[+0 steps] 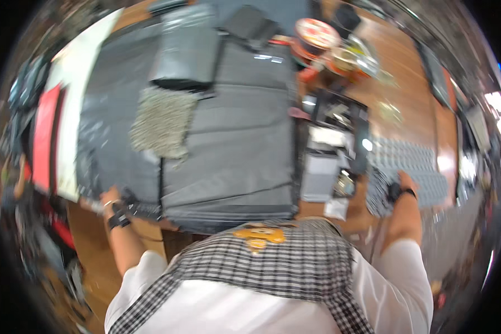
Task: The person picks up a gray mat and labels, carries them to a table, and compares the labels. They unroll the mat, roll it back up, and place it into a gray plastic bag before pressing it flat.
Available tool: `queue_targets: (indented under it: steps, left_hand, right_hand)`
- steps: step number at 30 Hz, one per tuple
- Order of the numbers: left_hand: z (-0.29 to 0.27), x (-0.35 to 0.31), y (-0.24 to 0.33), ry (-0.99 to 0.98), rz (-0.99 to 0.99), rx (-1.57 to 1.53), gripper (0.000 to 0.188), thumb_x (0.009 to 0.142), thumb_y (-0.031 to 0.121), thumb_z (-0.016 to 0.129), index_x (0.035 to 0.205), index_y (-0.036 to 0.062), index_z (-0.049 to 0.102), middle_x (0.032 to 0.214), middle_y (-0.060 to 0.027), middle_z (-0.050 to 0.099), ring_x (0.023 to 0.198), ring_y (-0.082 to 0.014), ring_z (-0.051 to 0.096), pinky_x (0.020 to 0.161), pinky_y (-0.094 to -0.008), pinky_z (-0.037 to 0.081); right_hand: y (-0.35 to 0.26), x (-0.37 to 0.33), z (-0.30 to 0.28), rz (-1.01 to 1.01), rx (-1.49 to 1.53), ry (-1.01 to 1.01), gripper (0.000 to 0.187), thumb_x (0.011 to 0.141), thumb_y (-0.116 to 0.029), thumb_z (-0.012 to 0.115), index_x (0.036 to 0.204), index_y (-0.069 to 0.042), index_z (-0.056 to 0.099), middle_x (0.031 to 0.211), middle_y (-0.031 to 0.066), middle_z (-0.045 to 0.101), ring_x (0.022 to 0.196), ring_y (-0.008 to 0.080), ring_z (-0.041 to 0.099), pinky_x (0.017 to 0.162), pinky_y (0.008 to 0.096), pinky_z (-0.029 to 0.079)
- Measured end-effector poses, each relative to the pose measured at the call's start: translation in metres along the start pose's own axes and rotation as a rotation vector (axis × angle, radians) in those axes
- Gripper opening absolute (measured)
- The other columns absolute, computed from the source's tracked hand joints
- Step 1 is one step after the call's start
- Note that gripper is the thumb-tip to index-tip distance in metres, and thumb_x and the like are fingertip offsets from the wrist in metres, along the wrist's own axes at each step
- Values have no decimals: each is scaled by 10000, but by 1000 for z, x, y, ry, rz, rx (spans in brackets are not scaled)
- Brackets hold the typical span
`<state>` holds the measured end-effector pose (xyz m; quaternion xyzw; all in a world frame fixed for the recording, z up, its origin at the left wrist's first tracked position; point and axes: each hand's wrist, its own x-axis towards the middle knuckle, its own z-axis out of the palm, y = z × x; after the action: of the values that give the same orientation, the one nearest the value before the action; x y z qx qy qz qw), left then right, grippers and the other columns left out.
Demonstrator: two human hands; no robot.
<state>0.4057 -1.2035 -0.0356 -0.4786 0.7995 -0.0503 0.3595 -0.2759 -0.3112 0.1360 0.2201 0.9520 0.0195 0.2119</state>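
Observation:
My left hand (111, 197) is at the near left edge of the table, against the corner of a dark grey plastic sheet or bag (119, 122). Its fingers are too blurred to read. Far to the right, my right hand (407, 182) rests on grey textured pieces (428, 186), beside a crumpled grey patterned cloth (377, 195). A small black object (394, 192) shows by that hand; its kind is unclear, and the fingers are smeared. In the middle lies a large flat stack of dark grey plastic (234, 150).
A shaggy beige-grey cloth (162, 122) and a grey wrapped packet (186, 47) lie on the dark plastic. Rolls of tape (317, 34) stand at the back right. A black tray (339, 111) of small items and a pale box (319, 178) sit right of centre.

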Motion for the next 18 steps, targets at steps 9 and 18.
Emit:
queue_targets:
  steps: [9,18]
  left_hand:
    - [-43,-111,113,99,-526,-1123,848,745,444,672,1427,9,417,1399,-272,473,1296,-400,467,1090,-437,374]
    - [-41,-108,91,94,-688,-2119,329,828,236,671,1091,41,640,919,-91,641,830,-291,592,827,-442,471]
  right_hand:
    - [43,75,17,294,336,65,833,816,-589,548,1402,0,474,1498,236,371,1328,384,401,1150,441,164]
    - [-2,25,18,271,675,64,1212,745,-525,692,1492,67,-56,1489,275,333,1266,392,435,1101,426,265]
